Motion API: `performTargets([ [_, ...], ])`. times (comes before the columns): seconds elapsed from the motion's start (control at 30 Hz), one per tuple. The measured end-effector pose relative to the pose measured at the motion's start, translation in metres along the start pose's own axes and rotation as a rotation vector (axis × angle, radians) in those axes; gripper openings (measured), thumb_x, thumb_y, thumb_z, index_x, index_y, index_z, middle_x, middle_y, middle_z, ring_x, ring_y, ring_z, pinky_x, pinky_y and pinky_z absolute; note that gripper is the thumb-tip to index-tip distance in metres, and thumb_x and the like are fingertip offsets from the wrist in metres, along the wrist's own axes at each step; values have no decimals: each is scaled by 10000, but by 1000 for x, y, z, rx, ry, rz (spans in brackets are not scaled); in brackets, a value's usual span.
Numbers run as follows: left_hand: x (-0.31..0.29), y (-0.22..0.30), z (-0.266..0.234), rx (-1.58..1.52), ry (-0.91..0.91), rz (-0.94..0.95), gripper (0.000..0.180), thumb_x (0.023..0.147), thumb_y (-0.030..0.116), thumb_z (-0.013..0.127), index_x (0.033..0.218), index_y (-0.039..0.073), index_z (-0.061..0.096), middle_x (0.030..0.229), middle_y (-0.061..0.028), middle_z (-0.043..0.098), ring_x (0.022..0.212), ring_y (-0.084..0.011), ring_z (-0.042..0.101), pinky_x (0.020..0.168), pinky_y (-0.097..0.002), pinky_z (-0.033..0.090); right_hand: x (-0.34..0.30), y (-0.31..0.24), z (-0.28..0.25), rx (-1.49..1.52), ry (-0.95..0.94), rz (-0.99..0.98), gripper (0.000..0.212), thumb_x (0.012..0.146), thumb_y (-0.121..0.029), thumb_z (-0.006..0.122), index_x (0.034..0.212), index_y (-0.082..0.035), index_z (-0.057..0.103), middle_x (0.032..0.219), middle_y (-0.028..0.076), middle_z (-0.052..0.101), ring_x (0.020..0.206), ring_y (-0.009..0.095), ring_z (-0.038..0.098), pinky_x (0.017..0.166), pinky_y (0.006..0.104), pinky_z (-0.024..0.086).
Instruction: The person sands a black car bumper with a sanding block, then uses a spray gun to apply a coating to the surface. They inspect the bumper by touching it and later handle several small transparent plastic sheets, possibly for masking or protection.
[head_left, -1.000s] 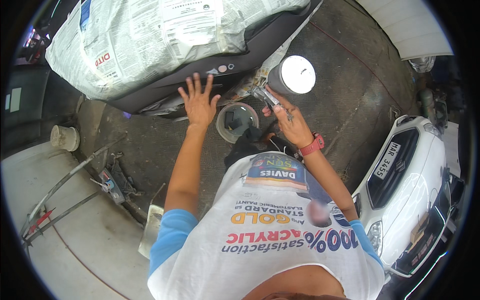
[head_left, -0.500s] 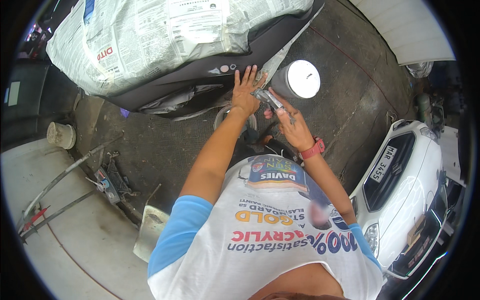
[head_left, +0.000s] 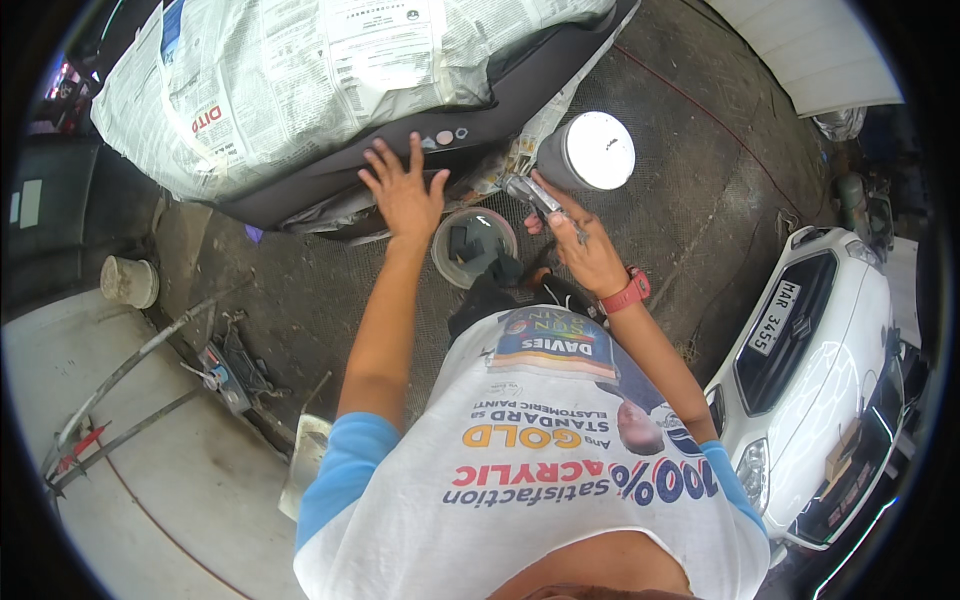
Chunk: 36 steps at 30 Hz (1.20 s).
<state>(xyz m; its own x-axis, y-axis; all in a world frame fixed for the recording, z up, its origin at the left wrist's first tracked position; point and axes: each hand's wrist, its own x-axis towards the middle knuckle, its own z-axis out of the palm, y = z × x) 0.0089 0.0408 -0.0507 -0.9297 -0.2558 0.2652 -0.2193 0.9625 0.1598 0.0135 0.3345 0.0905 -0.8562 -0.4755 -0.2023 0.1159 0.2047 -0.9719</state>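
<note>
My left hand (head_left: pixel 408 198) is open, its fingers spread over the lower edge of a dark grey car body panel (head_left: pixel 330 168); the fingertips seem to rest on it. Newspaper (head_left: pixel 300 80) taped down covers the upper part of the car. In my right hand (head_left: pixel 592 255) is a worn silver-grey metal tool (head_left: pixel 536 196), long and narrow; its exact kind is unclear. The tool's far end points toward the panel's right part, apart from my left hand. Between my arms stands a bucket (head_left: pixel 440 262) with dark block-like pieces in it.
A grey can with a white lid (head_left: pixel 604 152) stands just beyond my right hand. A white car (head_left: pixel 815 360) is parked at the right. Metal rods (head_left: pixel 150 345) and a dirty pail (head_left: pixel 130 282) lie at the left. A thin red hose (head_left: pixel 715 125) crosses the dark floor.
My left hand has moved left along the panel, away from the tool, and its fingers are spread wider. The bucket below is more visible. My right hand has barely moved.
</note>
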Motion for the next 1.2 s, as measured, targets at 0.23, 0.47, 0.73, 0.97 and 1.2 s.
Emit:
performTargets([
  [0.23,14,103,15,95,-364,347,854,982,437,658,1735,322,273,1805,-182,187,1664,-399,170,1320,-648,66,2,7,4,-32,-24,-46,664,1117,-531,512,1649,-133,491,1026,25,753,623,33,479,569,219,435],
  [0.47,22,55,2,58,-227,278,766,1055,570,549,1730,323,287,1808,-139,212,1659,-391,200,1299,-688,94,0,-5,1,-16,-21,-9,551,1137,-362,545,1616,-90,519,1071,139,787,996,182,716,979,365,555],
  [0.73,-2,-12,-10,38,-73,18,807,1043,621,570,1727,285,306,1732,-363,219,1614,-558,182,1249,-759,134,1,-3,2,-33,-21,-1,584,1126,-419,570,1621,-113,519,1065,141,789,999,182,728,979,363,551],
  [0.97,13,81,-2,23,-305,240,858,995,442,674,1737,322,261,1778,-277,188,1647,-458,185,1302,-687,93,0,-8,2,-64,-50,12,582,1128,-423,559,1623,-119,519,1062,146,784,1006,188,733,975,365,553],
  [1.2,25,53,2,104,-337,450,904,975,461,713,1734,365,230,1820,-23,188,1672,-229,186,1348,-593,121,0,-6,1,-44,-38,13,575,1130,-409,552,1621,-112,519,1083,166,783,1018,192,738,986,370,550],
])
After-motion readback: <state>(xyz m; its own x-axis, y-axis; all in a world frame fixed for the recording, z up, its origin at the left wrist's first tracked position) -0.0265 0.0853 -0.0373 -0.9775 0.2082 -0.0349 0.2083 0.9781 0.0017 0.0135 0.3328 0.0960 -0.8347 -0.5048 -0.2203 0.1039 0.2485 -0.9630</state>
